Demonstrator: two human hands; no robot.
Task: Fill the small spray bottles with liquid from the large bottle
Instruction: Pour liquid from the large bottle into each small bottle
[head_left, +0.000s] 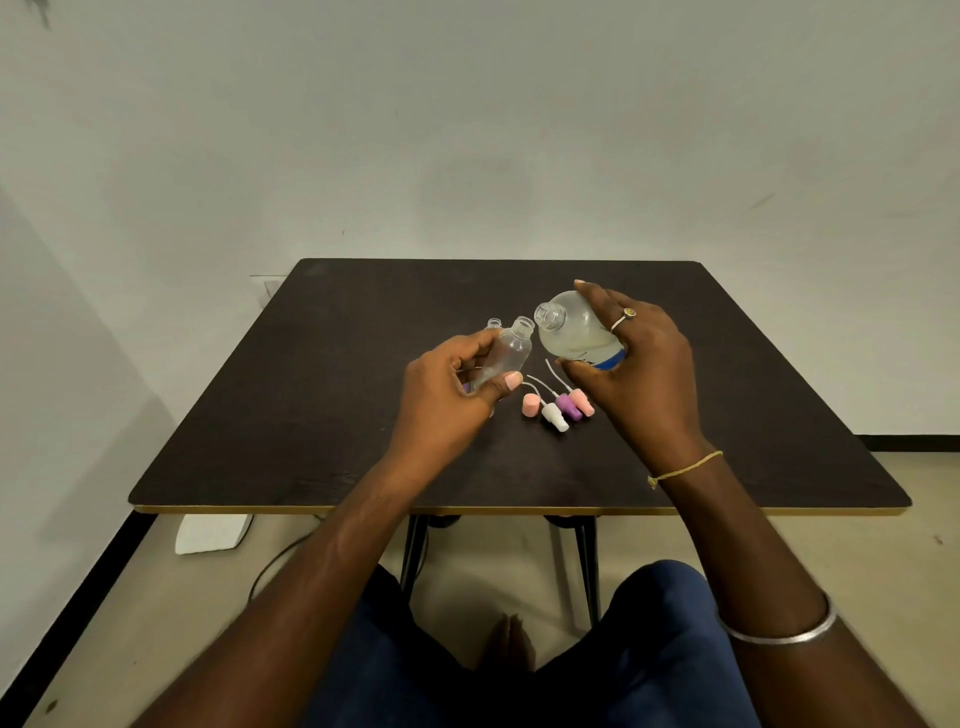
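— Two hands over one dark table (322, 415); what does each hold?

— Right hand (641, 374) wraps the large bottle (574, 332), uncapped, tipped toward the left with cloudy liquid pooled low inside. Left hand (447, 389) grips a small clear spray bottle (506, 356), also uncapped and tilted, its mouth just beside the large bottle's mouth.

— Any other small bottles?

— One more neck (494, 325) shows behind the held one; the rest is hidden.

— And the tops?

— Spray heads (558, 408) lie on the table between the hands: pink, white, purple, pink, with thin tubes pointing away. A ring (623, 318) sits on a right finger.
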